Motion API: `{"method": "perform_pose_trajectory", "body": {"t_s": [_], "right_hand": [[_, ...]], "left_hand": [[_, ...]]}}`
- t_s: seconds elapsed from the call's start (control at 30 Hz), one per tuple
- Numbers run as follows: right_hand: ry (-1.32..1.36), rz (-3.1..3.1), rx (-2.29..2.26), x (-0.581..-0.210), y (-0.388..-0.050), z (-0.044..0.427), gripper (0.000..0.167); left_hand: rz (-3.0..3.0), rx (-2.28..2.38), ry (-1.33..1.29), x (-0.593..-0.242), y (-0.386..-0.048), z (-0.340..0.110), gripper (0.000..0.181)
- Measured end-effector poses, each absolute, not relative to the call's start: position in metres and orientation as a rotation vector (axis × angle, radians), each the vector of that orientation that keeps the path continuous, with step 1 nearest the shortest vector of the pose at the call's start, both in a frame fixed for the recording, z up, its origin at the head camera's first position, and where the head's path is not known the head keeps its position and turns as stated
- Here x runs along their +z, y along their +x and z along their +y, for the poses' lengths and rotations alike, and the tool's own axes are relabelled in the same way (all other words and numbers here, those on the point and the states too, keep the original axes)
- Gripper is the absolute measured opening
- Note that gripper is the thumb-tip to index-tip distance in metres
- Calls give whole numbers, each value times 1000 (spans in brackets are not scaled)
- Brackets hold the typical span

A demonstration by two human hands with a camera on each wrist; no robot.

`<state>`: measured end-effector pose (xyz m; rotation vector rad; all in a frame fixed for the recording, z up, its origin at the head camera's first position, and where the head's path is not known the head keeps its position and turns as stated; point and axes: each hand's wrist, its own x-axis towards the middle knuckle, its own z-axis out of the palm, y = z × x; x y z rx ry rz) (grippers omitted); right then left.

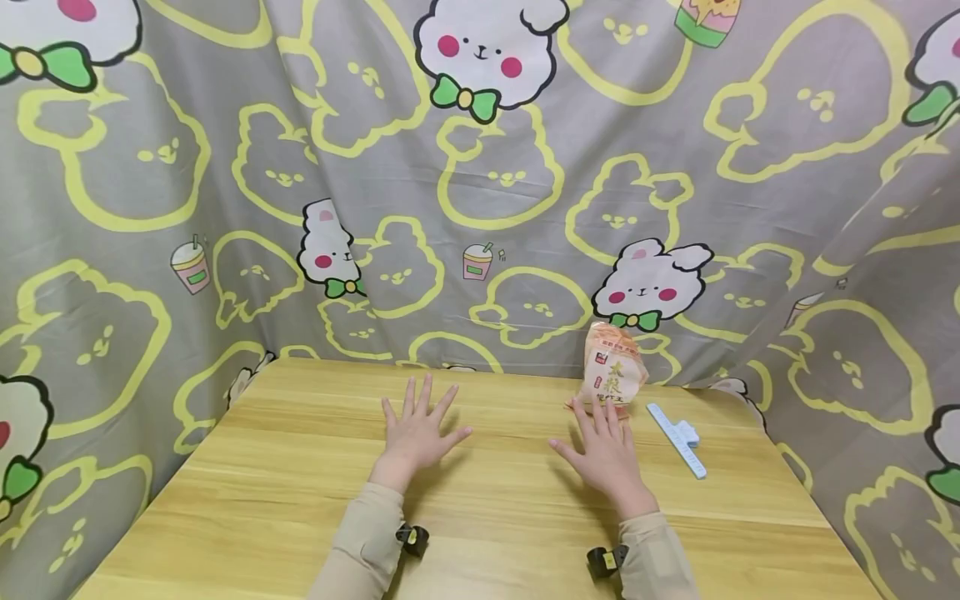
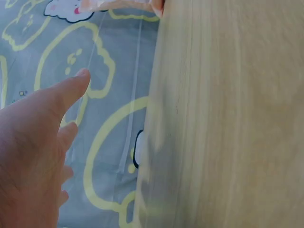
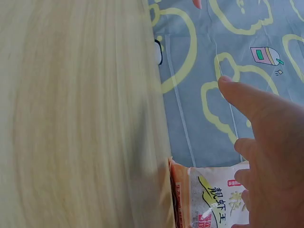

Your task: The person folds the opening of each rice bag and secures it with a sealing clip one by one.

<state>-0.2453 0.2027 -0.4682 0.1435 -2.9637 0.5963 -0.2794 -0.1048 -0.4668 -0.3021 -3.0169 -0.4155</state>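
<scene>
Over the left middle of the wooden table, my left hand [image 1: 417,435] has its fingers spread and holds nothing; its thumb side shows in the left wrist view [image 2: 38,142]. My right hand [image 1: 609,460] is also spread and empty, just in front of an orange and white snack bag [image 1: 613,371]. Its fingertips overlap the bag's lower edge in the head view; whether they touch it I cannot tell. In the right wrist view the bag [image 3: 209,197] lies beyond the fingers of that hand [image 3: 280,152]. A light blue clip [image 1: 678,442] lies right of the right hand.
The wooden table [image 1: 495,517] ends at a grey curtain [image 1: 405,192] with yellow outlines and white cartoon animals, which hangs behind it and along both sides. A small black device [image 1: 412,539] is on the left wrist and another [image 1: 606,562] on the right.
</scene>
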Motion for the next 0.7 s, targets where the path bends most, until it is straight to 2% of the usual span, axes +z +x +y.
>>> {"method": "perform_pose_trajectory", "body": {"t_s": [0.57, 0.7], "right_hand": [[110, -2927, 629, -466, -247, 218, 83], [88, -2927, 612, -466, -249, 225, 87]], "left_hand": [[-2956, -539, -372, -459, -274, -93, 78], [-2935, -531, -394, -457, -275, -90, 79]]}}
